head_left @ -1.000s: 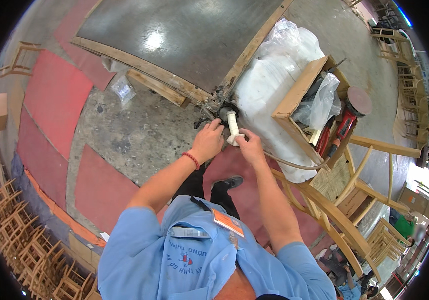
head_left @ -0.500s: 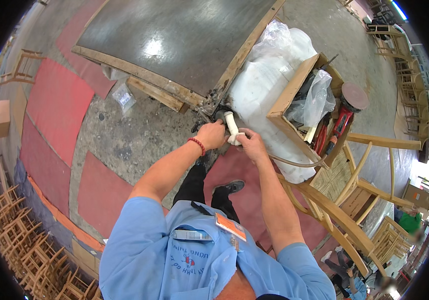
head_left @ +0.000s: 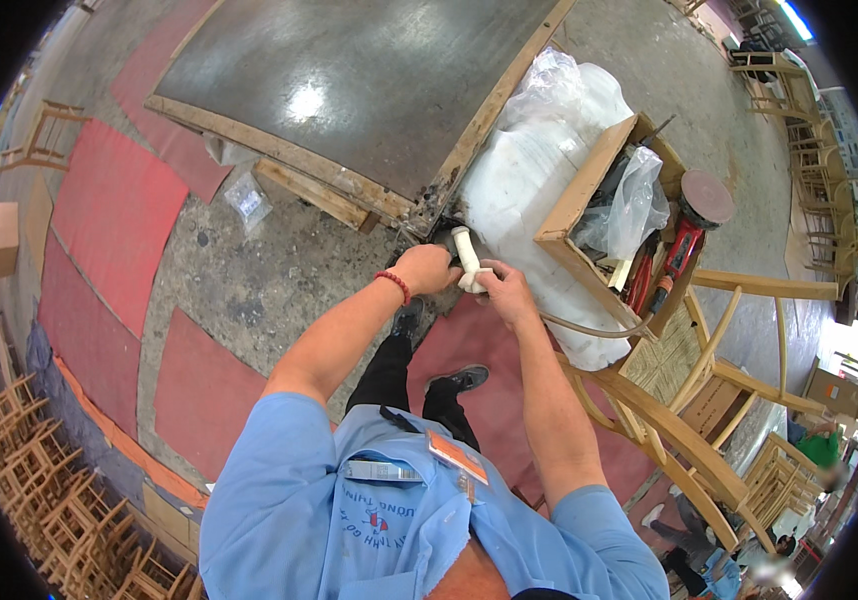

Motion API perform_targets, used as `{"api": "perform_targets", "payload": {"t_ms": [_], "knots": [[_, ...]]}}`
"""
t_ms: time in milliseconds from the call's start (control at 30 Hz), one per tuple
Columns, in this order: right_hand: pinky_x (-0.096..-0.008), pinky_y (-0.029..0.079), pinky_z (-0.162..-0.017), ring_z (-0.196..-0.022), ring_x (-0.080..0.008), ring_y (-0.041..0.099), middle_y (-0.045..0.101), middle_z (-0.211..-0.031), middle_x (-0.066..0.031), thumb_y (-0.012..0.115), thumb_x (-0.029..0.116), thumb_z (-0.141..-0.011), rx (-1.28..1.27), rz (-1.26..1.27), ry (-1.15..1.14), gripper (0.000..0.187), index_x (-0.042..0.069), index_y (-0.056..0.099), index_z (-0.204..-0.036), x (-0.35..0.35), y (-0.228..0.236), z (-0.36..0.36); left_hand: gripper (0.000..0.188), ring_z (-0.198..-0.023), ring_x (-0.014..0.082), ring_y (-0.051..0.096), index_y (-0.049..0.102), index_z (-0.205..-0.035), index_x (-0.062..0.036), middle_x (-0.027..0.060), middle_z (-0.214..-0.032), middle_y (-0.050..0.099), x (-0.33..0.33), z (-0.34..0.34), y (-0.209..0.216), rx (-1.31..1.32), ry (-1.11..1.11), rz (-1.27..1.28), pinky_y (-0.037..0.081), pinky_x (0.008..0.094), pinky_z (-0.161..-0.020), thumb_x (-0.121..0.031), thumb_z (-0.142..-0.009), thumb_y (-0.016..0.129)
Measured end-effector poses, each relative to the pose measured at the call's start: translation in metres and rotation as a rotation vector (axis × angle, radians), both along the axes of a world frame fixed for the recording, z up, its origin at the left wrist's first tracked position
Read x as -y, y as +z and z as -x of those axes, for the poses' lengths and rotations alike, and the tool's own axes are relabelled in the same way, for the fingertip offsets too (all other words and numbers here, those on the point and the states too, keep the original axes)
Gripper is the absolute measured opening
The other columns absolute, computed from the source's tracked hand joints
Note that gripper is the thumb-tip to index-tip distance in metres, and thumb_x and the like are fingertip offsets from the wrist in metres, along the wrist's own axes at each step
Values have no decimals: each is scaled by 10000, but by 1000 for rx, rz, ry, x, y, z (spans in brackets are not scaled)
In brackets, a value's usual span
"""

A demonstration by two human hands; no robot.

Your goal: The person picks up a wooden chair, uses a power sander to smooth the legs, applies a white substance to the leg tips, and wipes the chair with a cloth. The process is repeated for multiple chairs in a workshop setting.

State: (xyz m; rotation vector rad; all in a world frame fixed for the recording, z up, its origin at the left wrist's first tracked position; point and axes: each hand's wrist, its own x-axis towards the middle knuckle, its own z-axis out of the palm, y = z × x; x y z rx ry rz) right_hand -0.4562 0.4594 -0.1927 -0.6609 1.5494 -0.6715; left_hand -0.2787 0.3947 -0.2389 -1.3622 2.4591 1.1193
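Note:
My right hand (head_left: 507, 292) pinches the lower end of a white tube-like piece (head_left: 466, 250), which has a rounded tip and a crumpled-looking white base. Close beside it, my left hand (head_left: 426, 270) is closed, its fingers curled; what they grip, if anything, is hidden. A red bead bracelet (head_left: 396, 287) circles my left wrist. Both hands are just below the near corner of a dark-topped table (head_left: 349, 90) with worn wooden edges. Dark, blurred items lie behind the white piece, too small to make out.
Right of my hands, white wrapped padding (head_left: 519, 170) lies under a cardboard box (head_left: 589, 255) holding plastic bags and tools. A red disc sander (head_left: 687, 240) leans at its edge. A wooden chair (head_left: 664, 425) stands nearer me. Red mats (head_left: 114, 210) cover floor at left.
My left hand has shifted slightly right and down, its fingers now curled near the base of the white piece. The white piece has moved a little downward. My right hand keeps its pinch.

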Motion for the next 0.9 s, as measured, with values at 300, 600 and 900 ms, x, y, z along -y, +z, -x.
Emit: {"api": "perform_targets", "payload": {"t_ms": [300, 600, 900], "knots": [[-292, 540, -689, -863, -157, 631, 668, -998, -95, 610, 168, -845, -9, -24, 17, 391, 11, 609, -1203, -1, -4, 1, 466, -896, 358, 658, 691, -899, 13, 207, -912, 680, 4, 1, -1, 36, -55, -42, 521, 453, -789, -432, -893, 553], [-282, 546, -643, -783, -157, 638, 666, -965, -119, 629, 162, -811, 38, 18, -9, 435, -23, 609, -1204, -1, -3, 3, 487, -843, 362, 666, 703, -857, 16, 209, -868, 687, 5, 4, 0, 79, -88, -45, 525, 454, -770, -439, -897, 534], [-282, 552, -664, -822, -158, 641, 670, -977, -113, 624, 166, -817, 20, 6, 7, 431, -11, 612, -1210, -2, -6, 5, 511, -861, 369, 662, 698, -875, 16, 216, -880, 684, 9, 3, 10, 74, -48, -94, 518, 464, -778, -472, -888, 548]]}}
